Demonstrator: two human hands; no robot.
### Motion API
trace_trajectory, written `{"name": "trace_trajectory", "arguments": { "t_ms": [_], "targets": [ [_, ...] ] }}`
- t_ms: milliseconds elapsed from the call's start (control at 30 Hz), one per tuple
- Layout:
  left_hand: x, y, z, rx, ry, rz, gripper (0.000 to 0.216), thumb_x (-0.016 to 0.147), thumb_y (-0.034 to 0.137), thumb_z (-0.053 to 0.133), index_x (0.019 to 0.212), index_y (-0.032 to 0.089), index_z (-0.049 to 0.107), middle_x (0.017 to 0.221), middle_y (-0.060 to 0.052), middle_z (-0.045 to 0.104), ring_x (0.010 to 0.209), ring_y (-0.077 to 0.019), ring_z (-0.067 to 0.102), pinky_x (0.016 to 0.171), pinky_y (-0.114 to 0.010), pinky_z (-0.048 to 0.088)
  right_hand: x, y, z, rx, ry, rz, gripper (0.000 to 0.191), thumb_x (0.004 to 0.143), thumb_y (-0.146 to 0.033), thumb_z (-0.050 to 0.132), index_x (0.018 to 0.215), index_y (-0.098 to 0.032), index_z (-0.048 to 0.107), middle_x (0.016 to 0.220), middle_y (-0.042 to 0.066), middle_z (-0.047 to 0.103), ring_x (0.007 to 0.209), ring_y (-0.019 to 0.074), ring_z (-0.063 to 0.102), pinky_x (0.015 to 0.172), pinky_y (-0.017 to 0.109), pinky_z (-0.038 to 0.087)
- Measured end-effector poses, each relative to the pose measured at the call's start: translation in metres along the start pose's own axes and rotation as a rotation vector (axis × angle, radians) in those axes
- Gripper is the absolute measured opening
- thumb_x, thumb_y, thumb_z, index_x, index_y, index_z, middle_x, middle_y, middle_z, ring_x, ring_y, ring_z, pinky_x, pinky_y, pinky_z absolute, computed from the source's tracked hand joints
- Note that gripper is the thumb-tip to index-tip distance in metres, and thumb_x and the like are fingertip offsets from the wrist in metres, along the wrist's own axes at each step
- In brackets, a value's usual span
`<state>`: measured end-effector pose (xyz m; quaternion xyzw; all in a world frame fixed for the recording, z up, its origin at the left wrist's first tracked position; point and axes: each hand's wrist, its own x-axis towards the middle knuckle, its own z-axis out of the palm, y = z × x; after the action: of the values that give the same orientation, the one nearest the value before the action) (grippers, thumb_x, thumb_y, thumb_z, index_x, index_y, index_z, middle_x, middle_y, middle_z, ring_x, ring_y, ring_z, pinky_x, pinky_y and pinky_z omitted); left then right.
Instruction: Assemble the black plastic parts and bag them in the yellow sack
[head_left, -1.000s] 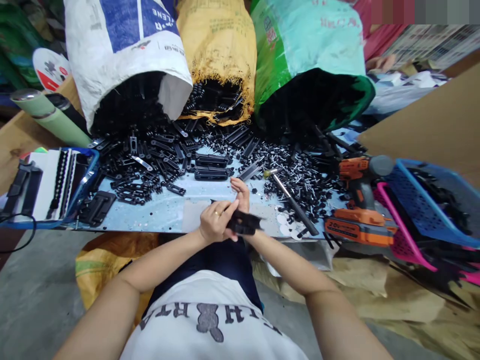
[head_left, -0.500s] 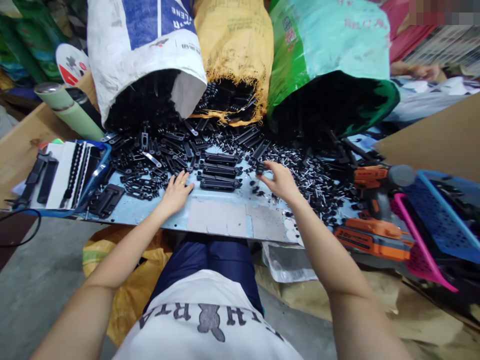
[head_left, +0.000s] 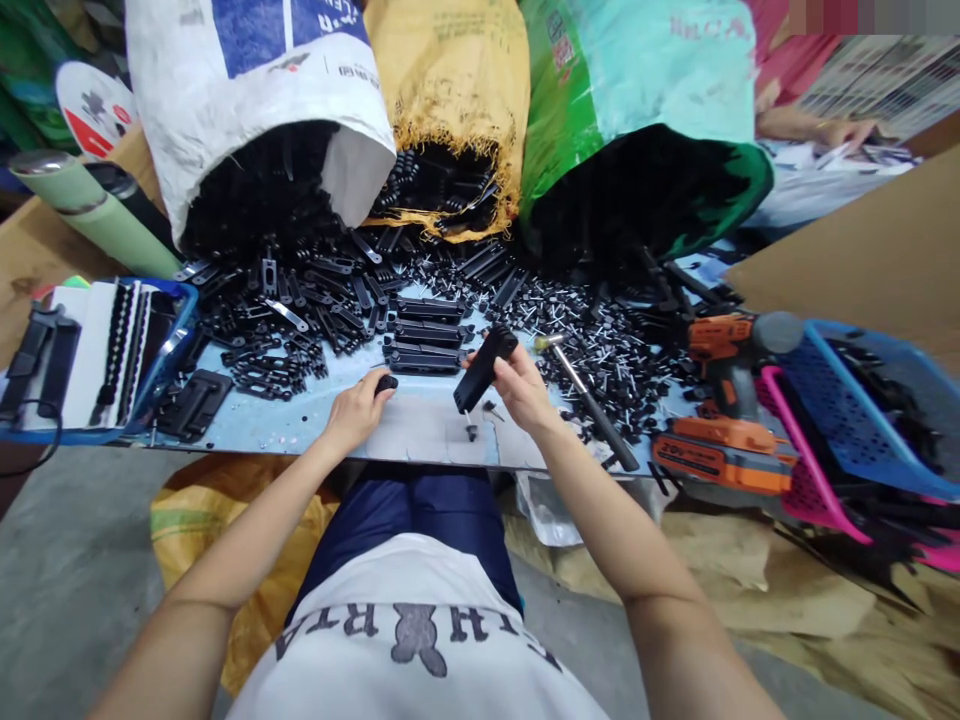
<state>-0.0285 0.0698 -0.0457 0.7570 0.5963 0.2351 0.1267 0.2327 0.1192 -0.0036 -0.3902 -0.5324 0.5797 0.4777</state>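
Observation:
My right hand (head_left: 519, 388) grips a long black plastic handle piece (head_left: 482, 366), tilted with its lower end over a small screw (head_left: 471, 431) standing on the pale blue table (head_left: 300, 420). My left hand (head_left: 358, 408) rests on the table with its fingers pinched on a small black part (head_left: 386, 382). Just beyond both hands lies a short stack of black handle pieces (head_left: 427, 335). Loose black plastic and metal parts (head_left: 300, 310) and many small black screws (head_left: 600, 350) cover the back of the table.
Three open sacks, white (head_left: 255, 110), yellow (head_left: 450, 110) and green (head_left: 637, 120), spill black parts onto the table. An orange cordless drill (head_left: 724, 400) and a screwdriver (head_left: 589, 400) lie at right beside blue (head_left: 862, 400) and pink (head_left: 802, 470) baskets. A blue tray (head_left: 97, 360) sits at left. Another person's hand (head_left: 840, 130) shows far right.
Both hands reached out to the parts pile half a second ago, then drew back. My right hand now holds a long black handle piece and my left a small black part.

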Motion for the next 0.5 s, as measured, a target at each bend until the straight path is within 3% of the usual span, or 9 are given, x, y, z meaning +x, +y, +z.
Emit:
{"name": "trace_trajectory", "arguments": {
  "t_ms": [100,200,333,433,500],
  "targets": [
    [-0.006,0.002,0.001,-0.041,0.020,-0.020,0.032,0.095,0.029,0.034,0.122,0.019,0.047,0.111,-0.009,0.063,0.098,-0.0219,0.063,0.081,-0.033,0.049,-0.001,0.002,-0.005,-0.124,0.072,-0.122,0.037,0.080,-0.047,0.059,0.108,-0.026,0.047,0.096,0.002,0.065,0.092,0.0192,0.065,0.086,0.040,0.051],
    [-0.009,0.003,0.001,-0.065,0.043,-0.038,0.033,0.094,0.030,0.034,0.122,0.017,0.048,0.112,-0.011,0.062,0.101,-0.0232,0.061,0.084,-0.035,0.049,-0.003,-0.004,-0.022,-0.469,0.198,-0.315,0.037,0.075,-0.037,0.065,0.106,-0.023,0.051,0.102,0.005,0.063,0.098,0.0200,0.062,0.092,0.041,0.048],
    [-0.011,0.004,0.002,-0.077,0.070,-0.081,0.036,0.094,0.031,0.034,0.123,0.016,0.048,0.109,-0.012,0.061,0.100,-0.0242,0.060,0.084,-0.037,0.049,-0.010,-0.013,-0.042,-0.854,0.194,-0.548,0.033,0.073,-0.024,0.066,0.103,-0.021,0.053,0.108,0.008,0.061,0.105,0.0230,0.058,0.094,0.045,0.047],
    [-0.015,0.004,0.005,-0.088,0.070,-0.078,0.036,0.094,0.030,0.035,0.125,0.018,0.048,0.108,-0.012,0.059,0.100,-0.0239,0.060,0.084,-0.037,0.049,-0.018,-0.008,-0.038,-0.855,0.260,-0.689,0.034,0.072,-0.021,0.066,0.101,-0.024,0.049,0.108,0.008,0.058,0.106,0.0243,0.058,0.093,0.046,0.046],
    [-0.018,0.002,0.005,-0.087,0.096,-0.097,0.037,0.093,0.031,0.036,0.125,0.017,0.048,0.109,-0.012,0.059,0.100,-0.0243,0.059,0.085,-0.038,0.049,-0.028,0.002,-0.024,-0.717,0.316,-0.658,0.042,0.074,-0.024,0.064,0.110,-0.026,0.042,0.108,0.008,0.054,0.103,0.0235,0.060,0.089,0.044,0.049]
  ]
}}
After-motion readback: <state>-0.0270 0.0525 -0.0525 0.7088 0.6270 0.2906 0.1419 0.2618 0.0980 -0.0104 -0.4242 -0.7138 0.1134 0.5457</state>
